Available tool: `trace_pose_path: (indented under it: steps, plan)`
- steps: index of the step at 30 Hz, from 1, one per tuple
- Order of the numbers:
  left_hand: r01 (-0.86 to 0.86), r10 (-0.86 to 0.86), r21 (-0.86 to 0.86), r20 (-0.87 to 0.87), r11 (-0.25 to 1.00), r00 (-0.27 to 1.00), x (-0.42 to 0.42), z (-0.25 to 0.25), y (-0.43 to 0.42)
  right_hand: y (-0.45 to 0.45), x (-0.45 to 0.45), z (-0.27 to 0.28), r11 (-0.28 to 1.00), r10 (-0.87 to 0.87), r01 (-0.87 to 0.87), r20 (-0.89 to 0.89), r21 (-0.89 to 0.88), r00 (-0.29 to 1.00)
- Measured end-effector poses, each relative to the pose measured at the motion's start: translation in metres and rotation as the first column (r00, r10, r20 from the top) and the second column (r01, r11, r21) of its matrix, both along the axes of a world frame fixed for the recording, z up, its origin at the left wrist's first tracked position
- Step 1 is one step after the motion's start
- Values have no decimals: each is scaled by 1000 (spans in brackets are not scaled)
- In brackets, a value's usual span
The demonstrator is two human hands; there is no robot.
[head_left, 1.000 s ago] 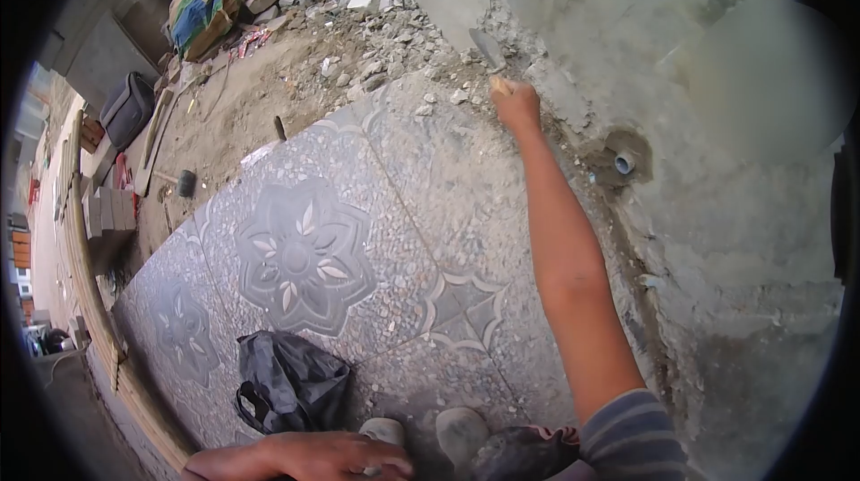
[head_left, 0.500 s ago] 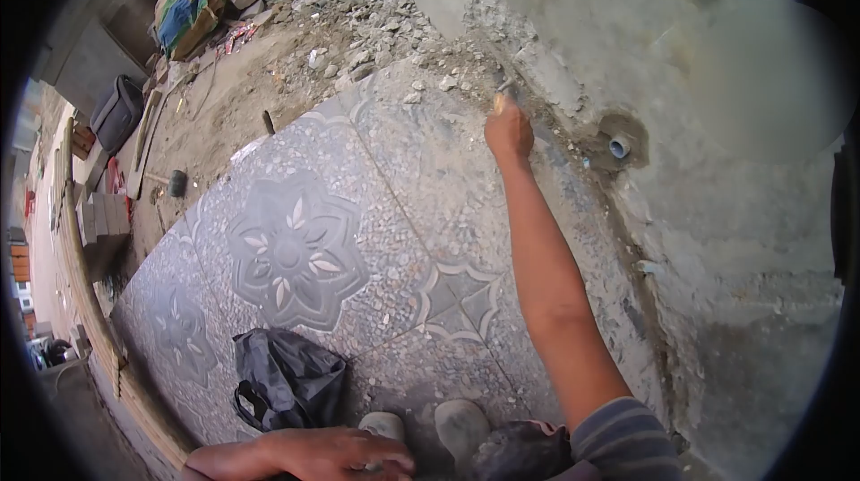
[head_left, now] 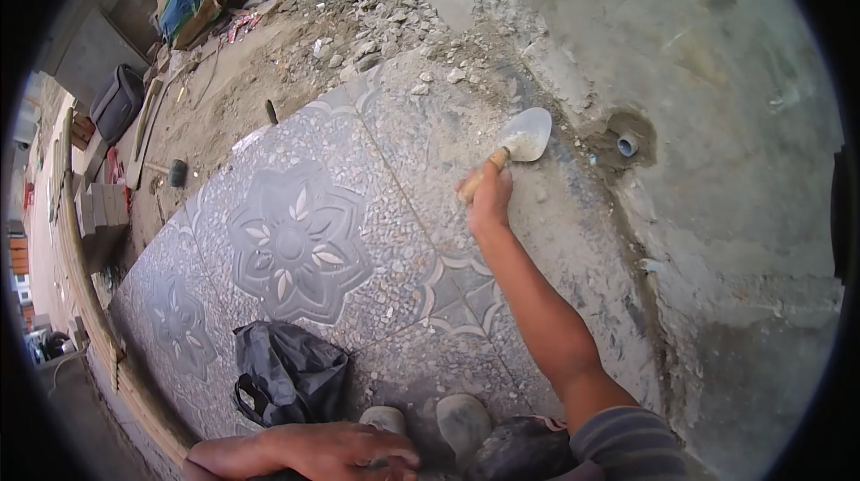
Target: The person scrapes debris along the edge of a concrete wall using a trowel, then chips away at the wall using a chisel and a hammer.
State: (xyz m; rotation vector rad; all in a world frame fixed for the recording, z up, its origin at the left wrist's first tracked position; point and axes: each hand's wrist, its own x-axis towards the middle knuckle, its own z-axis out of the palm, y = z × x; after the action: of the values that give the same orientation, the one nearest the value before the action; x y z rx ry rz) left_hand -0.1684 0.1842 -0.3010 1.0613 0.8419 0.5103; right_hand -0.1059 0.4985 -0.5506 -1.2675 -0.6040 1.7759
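My right hand (head_left: 492,197) is closed round the wooden handle of a trowel (head_left: 527,134). Its rounded pale metal blade lies over the dusty, gritty part of the patterned tile floor (head_left: 408,261), close to the foot of the cement wall (head_left: 708,96). Down at the bottom edge, my left hand (head_left: 345,450) hangs with loosely bent, spread fingers and holds nothing that I can see. A crumpled black plastic bag (head_left: 291,373) sits on the tiles just beyond it, beside my shoes (head_left: 463,423).
A pipe stub (head_left: 627,146) pokes out of a hole at the wall's base. Broken rubble (head_left: 403,20) and a stuffed sack (head_left: 188,6) lie at the far end. To the left are a mallet (head_left: 176,174), a dark grey case (head_left: 117,103) and a long bamboo pole (head_left: 85,275).
My right hand has drawn back from the rubble by the wall, nearer to me and slightly left. The trowel's blade, barely visible before, now shows broadside. My left hand stays nearly where it was.
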Motion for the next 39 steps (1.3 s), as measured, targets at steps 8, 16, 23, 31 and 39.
trace_pose_path:
  steps: [8, 16, 23, 31, 39]
  plan:
    - [194, -193, -194, 23, 962, 981, 2, 0, 3, 139, -129, 18, 881, 471, -471, -6, -53, 882]
    - [75, -73, -57, 48, 996, 996, 2, -7, -14, 43, -8, 37, 728, 301, -547, 525, 413, 796]
    - [45, -43, -43, 57, 998, 997, 3, -11, -15, -106, 185, 66, 954, 296, -299, 162, -3, 941]
    - [123, -123, -9, 30, 992, 992, 10, -6, -10, -117, 184, 50, 988, 89, -82, 46, -128, 995]
    - [88, -88, 7, -16, 996, 996, 16, 8, -14, 68, -90, 15, 874, 480, -481, 35, 61, 877]
